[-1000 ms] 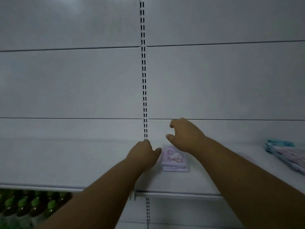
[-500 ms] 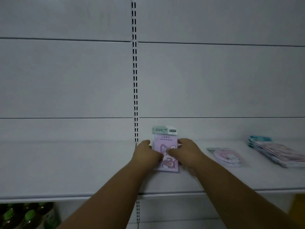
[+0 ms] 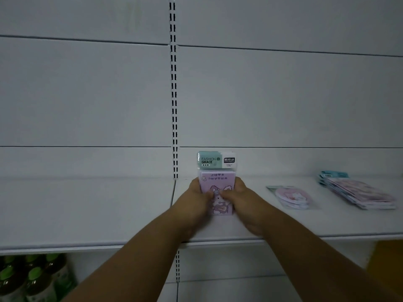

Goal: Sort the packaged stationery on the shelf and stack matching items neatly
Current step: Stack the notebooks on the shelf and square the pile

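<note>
A purple notepad pack (image 3: 217,182) with a cartoon rabbit and a mint "FASHION GRACE" header card stands upright on the white shelf (image 3: 87,214), near its middle seam. My left hand (image 3: 194,199) grips its left edge and my right hand (image 3: 244,199) grips its right edge, thumbs meeting on its front. To the right a round pink packaged item (image 3: 292,197) lies flat. Farther right sits a stack of flat packaged items (image 3: 359,192) with pink and blue covers.
Behind the shelf rises a white back panel with a slotted upright rail (image 3: 173,83). Green-capped bottles (image 3: 32,277) stand on the lower shelf at the bottom left. An orange-brown object (image 3: 386,258) shows below the shelf at the right edge.
A second ago the purple pack lay flat between my hands. Both hands took hold of it and stood it upright; the view has shifted slightly right.
</note>
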The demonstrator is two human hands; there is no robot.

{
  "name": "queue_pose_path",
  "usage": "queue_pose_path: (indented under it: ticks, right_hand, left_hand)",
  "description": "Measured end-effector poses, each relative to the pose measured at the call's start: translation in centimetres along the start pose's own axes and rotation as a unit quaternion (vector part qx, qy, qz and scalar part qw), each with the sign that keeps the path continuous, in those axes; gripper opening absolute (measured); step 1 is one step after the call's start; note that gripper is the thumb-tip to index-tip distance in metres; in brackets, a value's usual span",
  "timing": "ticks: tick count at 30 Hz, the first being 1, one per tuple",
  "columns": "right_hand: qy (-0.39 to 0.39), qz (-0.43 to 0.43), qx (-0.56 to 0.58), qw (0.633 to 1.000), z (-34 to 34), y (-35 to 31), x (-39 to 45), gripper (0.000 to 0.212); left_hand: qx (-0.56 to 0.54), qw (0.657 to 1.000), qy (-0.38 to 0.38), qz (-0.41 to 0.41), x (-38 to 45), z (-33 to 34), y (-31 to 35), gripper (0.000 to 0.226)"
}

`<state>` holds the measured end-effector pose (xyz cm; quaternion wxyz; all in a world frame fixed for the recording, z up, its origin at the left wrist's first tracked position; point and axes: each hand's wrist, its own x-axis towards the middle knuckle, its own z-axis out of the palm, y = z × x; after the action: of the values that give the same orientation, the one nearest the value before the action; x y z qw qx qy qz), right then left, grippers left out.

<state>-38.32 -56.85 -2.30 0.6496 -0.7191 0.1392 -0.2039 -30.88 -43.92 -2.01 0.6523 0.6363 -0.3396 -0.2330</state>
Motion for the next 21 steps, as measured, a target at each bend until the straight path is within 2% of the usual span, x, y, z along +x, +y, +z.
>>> queue_pose_path:
  ticks: [4, 7, 10, 13, 17, 21]
  right_hand:
    - [-0.055, -0.025, -0.096, 0.994, -1.1, 0.4, 0.1, 0.046]
    - [-0.074, -0.04, -0.193, 0.978, -2.3, 0.2, 0.4, 0.05]
    - [-0.059, -0.058, -0.237, 0.968, -3.1, 0.1, 0.6, 0.04]
    - [-0.043, -0.076, -0.255, 0.963, -3.6, 0.4, 0.8, 0.037]
    - [-0.045, -0.095, -0.273, 0.956, -4.1, 0.5, 0.8, 0.04]
    - [-0.048, -0.108, -0.287, 0.95, -4.4, 0.4, 0.6, 0.044]
  left_hand:
    - [0.097, 0.992, -0.048, 0.058, -0.6, 0.0, 0.8, 0.053]
    - [0.208, 0.974, -0.057, 0.068, -0.4, -0.6, 0.9, 0.042]
    - [0.325, 0.945, -0.016, 0.027, 0.5, -2.0, 0.5, 0.034]
    - [0.334, 0.943, -0.013, 0.008, 0.6, -2.5, 0.2, 0.037]
    - [0.356, 0.934, 0.012, 0.032, 0.7, -2.6, -0.2, 0.038]
    - [0.381, 0.924, -0.001, 0.034, 0.4, -2.9, -0.8, 0.043]
